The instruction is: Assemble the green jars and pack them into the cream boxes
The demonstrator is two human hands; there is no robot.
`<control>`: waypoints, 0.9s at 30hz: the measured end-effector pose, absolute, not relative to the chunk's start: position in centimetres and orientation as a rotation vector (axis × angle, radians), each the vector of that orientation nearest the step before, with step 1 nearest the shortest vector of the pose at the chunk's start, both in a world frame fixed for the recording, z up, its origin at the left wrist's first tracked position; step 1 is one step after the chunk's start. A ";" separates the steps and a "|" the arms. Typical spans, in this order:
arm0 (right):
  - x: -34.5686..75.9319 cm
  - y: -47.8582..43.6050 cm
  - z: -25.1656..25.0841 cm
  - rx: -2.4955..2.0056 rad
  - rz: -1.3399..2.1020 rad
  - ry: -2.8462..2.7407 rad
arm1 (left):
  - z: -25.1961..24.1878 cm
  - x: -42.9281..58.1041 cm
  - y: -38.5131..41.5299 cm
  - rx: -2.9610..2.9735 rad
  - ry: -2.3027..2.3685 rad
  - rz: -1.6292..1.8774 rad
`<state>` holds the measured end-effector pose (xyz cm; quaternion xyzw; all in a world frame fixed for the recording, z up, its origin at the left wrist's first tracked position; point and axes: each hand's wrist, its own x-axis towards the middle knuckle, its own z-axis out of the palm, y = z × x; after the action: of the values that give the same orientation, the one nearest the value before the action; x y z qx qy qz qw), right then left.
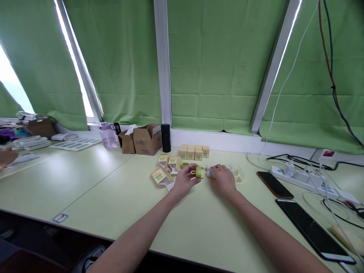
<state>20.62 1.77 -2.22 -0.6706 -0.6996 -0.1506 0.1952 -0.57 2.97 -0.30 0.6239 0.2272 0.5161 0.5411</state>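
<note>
My left hand (183,181) grips a small green cap-like piece (198,172) with a pale loop on its near-left end. Facing it across a narrow gap, my right hand (223,179) is closed on a small white cylinder (209,171). The two pieces are apart. Another green piece (184,165) lies just behind my left hand, partly hidden. Right of my right hand sits a clear plastic tray (241,175) with yellow spots in its cups. Several small opened tan boxes (160,177) with green labels lie left of my left hand.
Behind my hands stands a row of closed tan boxes (191,152). Farther back are a black cylinder (165,138), an open cardboard box (147,141) and a purple bottle (108,135). To the right lie a phone (274,184), a tablet (314,229) and a power strip (304,181). Another person's hand (7,157) shows far left.
</note>
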 end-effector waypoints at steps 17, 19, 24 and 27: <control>19.7 1.3 -3.1 -1.183 0.735 -1.124 | -0.3 -0.4 3.1 1.424 0.556 1.298; 19.3 0.4 -2.9 -1.101 0.831 -1.070 | -0.3 -0.5 3.1 1.425 0.573 1.300; 18.7 -1.6 -1.7 -0.765 1.210 -0.866 | -0.4 -0.5 3.2 1.432 0.574 1.284; 18.6 -2.2 -1.0 -0.721 1.256 -0.920 | -0.5 -0.4 3.2 1.450 0.568 1.282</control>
<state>18.60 -2.24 -0.95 -0.3177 -0.4058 0.5537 0.6541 -0.44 3.18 -0.50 0.6081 0.2382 0.5379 0.5330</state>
